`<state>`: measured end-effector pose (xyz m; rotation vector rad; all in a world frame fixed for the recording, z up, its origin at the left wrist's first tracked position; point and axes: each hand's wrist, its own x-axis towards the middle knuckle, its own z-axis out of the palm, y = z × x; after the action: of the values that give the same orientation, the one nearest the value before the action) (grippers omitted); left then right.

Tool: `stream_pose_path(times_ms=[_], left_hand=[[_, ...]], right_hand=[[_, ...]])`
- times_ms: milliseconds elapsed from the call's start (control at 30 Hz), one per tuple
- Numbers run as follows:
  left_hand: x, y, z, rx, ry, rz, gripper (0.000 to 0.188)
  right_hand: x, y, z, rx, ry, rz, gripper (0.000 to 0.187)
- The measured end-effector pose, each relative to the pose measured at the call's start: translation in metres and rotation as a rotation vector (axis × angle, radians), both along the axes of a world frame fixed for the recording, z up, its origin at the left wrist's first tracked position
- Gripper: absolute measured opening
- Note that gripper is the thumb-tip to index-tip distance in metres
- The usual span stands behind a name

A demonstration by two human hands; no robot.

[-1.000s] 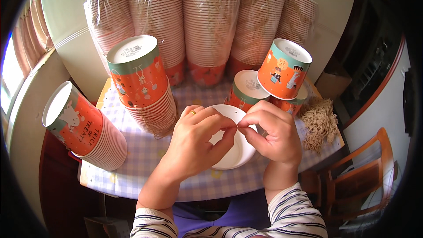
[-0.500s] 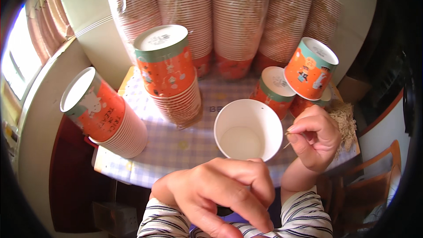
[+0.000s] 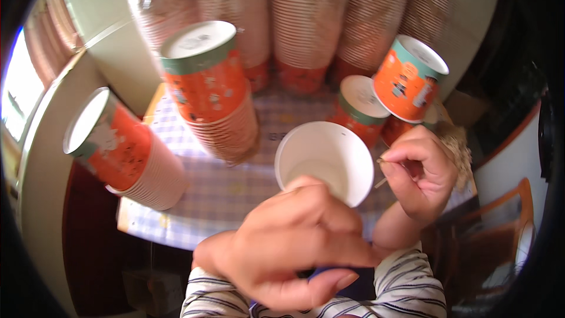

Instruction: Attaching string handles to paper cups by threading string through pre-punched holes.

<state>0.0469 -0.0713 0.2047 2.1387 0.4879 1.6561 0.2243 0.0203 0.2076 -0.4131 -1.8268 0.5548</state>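
Observation:
My right hand (image 3: 419, 176) pinches a thin straw-coloured string (image 3: 382, 182) between thumb and fingertips, just right of a white paper bucket (image 3: 322, 156). The bucket faces up, its inside white, with a tiny dark hole near the far rim. My left hand (image 3: 300, 241) is raised in front of the bucket's near side, slightly smeared. Its fingers are bent and the thumb stands apart, with nothing visible in it. Behind my right hand lies a bundle of pale string (image 3: 456, 148).
An upside-down orange-and-green bucket (image 3: 411, 76) rests on other upturned buckets (image 3: 362, 106) at right. Two bucket stacks (image 3: 206, 88) (image 3: 126, 153) stand at left. Tall plastic-wrapped stacks (image 3: 306, 17) line the back of the checked tablecloth (image 3: 223, 200). A wooden chair (image 3: 494, 229) is at right.
My left hand has lifted and turned, its fingers now toward the right and overlapping the bucket's near rim. My right hand keeps its pinch. The whole view has shifted slightly.

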Motion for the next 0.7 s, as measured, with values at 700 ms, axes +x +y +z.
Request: stream_pose_path(times_ms=[700], left_hand=[[0.051,-0.019,-0.001,-0.497,0.289,0.765,0.023]], right_hand=[[0.013,0.039,-0.009,-0.108,0.182,0.083,0.02]])
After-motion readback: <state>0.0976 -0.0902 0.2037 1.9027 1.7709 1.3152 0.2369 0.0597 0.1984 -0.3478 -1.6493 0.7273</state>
